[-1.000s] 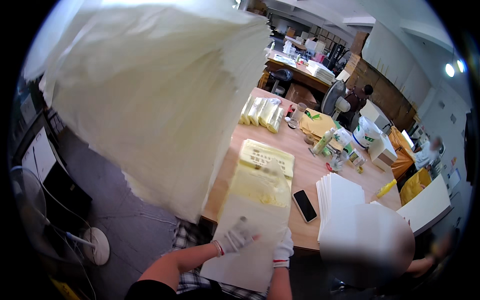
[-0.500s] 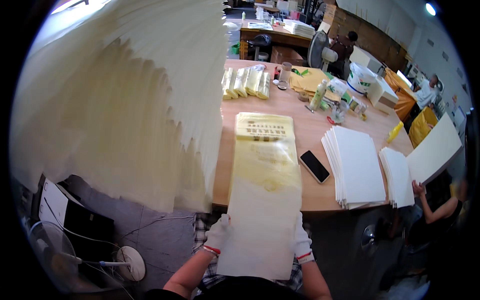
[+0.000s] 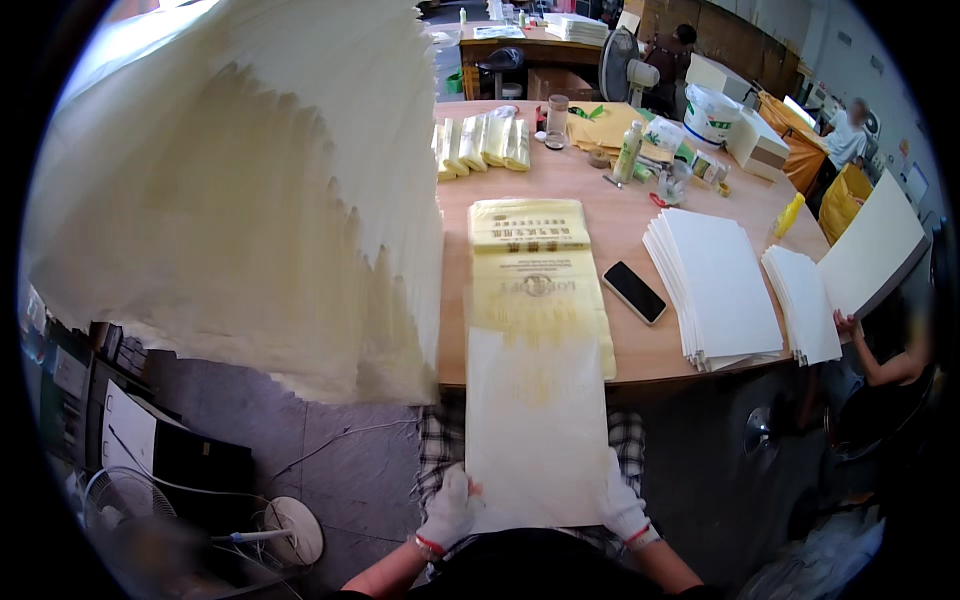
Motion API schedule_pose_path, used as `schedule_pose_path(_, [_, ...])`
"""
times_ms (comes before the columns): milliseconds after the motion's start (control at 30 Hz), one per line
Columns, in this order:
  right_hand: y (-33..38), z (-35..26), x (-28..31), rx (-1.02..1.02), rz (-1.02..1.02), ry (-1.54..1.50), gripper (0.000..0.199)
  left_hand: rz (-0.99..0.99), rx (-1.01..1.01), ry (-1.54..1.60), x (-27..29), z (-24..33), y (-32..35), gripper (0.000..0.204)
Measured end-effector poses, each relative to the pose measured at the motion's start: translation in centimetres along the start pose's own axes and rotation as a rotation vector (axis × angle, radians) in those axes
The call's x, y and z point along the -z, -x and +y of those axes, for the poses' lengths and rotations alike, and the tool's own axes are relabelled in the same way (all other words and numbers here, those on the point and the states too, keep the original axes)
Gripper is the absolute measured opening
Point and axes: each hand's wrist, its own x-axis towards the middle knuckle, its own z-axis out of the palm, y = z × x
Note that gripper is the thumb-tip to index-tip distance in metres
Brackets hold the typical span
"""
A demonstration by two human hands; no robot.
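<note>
My left hand [image 3: 450, 507], in a white glove with a red cuff, is closed on the lower left edge of a pale, white rectangular sheet [image 3: 535, 460]. My gloved right hand [image 3: 624, 502] grips the opposite edge, its fingertips partly hidden. Held over my lap, the sheet reaches across the table's near edge. Its far end overlaps a flat stack of yellow printed plastic bags [image 3: 530, 265]; yellow shows through there, and I cannot tell whether the sheet lies inside the top bag or over it.
Right of the bags lie a black phone [image 3: 634, 293] and stacks of white boards [image 3: 715, 285]. Folded yellow bundles [image 3: 485, 145], a bottle [image 3: 628, 152] and a white bucket [image 3: 711, 115] stand farther back. A large pile of pale sheets [image 3: 240, 220] fills the left. Another person holds a board [image 3: 870, 250].
Both my hands have slid down the sheet's sides toward its near corners. The view has shifted, and the print on the yellow bag looks sharper and flatter.
</note>
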Motion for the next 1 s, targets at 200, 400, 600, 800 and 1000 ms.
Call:
schedule_pose_path(200, [7.6,2.7,-0.7,0.567,0.001,0.183,0.052,-0.252,-0.171,0.384,-0.4,-3.2,6.8,0.022])
schedule_pose_path(400, [2.8,0.3,1.8,0.262,-0.020,0.055,0.035,0.174,-0.027,0.236,1.9,2.0,3.4,0.009])
schedule_pose_path(600, [3.5,2.0,5.6,0.251,-0.252,-0.410,0.033,0.146,-0.233,0.323,2.9,2.7,1.3,0.007])
schedule_pose_path(800, [-1.8,3.0,0.2,0.050,-0.150,-1.054,0.031,-0.010,-0.597,0.273,6.4,14.0,-6.8,0.009])
schedule_pose_path(1000, [-6.4,-2.8,-1.8,0.219,-0.099,-1.443,0.036,-0.131,-1.161,-0.104,15.6,25.4,-8.9,0.014])
